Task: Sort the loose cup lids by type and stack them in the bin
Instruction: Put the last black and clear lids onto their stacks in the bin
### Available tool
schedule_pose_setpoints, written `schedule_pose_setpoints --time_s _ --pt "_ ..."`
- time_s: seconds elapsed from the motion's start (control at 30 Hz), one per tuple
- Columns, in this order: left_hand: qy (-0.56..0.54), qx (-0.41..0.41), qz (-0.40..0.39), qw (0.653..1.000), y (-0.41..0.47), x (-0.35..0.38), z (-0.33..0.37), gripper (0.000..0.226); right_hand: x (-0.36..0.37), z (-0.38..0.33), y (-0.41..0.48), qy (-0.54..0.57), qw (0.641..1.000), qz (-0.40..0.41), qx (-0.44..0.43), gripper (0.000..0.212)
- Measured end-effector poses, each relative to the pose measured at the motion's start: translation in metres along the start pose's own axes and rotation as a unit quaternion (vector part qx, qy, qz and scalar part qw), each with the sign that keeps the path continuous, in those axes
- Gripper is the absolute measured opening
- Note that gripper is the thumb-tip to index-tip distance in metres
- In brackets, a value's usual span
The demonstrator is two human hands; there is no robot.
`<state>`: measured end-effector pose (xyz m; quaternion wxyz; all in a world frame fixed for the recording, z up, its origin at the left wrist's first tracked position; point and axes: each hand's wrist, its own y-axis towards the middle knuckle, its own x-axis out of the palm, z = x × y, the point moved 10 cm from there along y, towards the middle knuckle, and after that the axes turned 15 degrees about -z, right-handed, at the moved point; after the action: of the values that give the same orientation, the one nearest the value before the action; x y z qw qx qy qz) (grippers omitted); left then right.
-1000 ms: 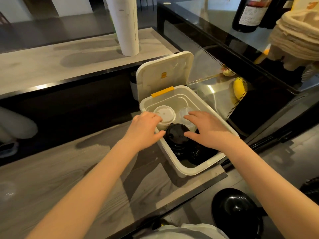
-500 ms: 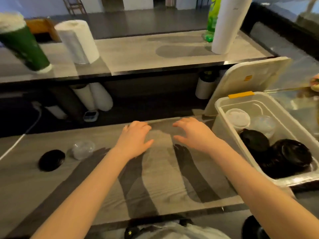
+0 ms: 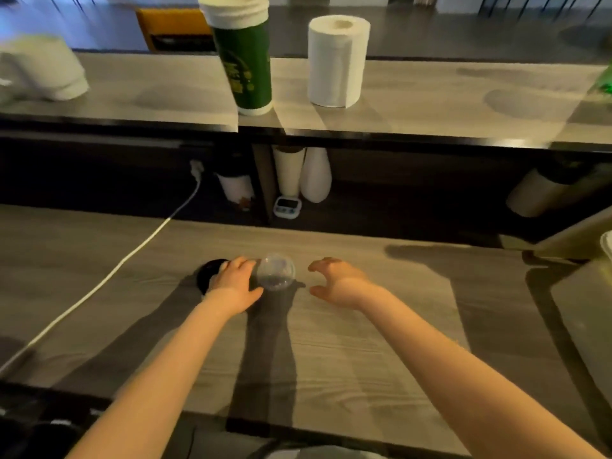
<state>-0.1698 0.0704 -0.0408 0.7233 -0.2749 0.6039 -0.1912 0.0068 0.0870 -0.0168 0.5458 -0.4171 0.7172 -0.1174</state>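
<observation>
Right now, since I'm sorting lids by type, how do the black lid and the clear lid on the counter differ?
The black lid is opaque; the clear lid is see-through. The black lid is partly covered by the left hand; the clear lid lies uncovered between it and the right hand. The clear lid looks domed, the black lid flatter, though blur leaves doubt. Both are round and lie on the counter.

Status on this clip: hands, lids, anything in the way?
Left hand flat over the black lid, no grip. Right hand spread, empty, beside the clear dome lid. Both lids on the counter; white cable left of them, not blocking.
</observation>
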Motion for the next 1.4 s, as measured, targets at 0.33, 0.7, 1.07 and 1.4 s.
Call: schedule_pose_setpoints --time_s 0.33,0.7,1.07,1.4 --pt "-0.162 -0.069 -0.002 0.984 0.039 0.01 -0.11 0.09 0.026 -0.034 0.089 0.04 0.998 -0.014 0.043 0.088" --pt "-0.123 -0.084 0.002 0.989 0.061 0.014 -0.12 0.101 0.02 -0.032 0.116 0.103 0.993 0.042 0.041 0.076" --pt "-0.345 0.015 0.045 0.938 0.034 0.005 -0.082 0.101 0.008 -0.016 0.081 0.225 0.966 0.128 -0.029 0.078" --pt "-0.399 0.152 0.063 0.902 0.004 -0.03 0.022 0.053 -0.024 0.045 -0.034 0.31 0.915 0.259 -0.028 0.075"
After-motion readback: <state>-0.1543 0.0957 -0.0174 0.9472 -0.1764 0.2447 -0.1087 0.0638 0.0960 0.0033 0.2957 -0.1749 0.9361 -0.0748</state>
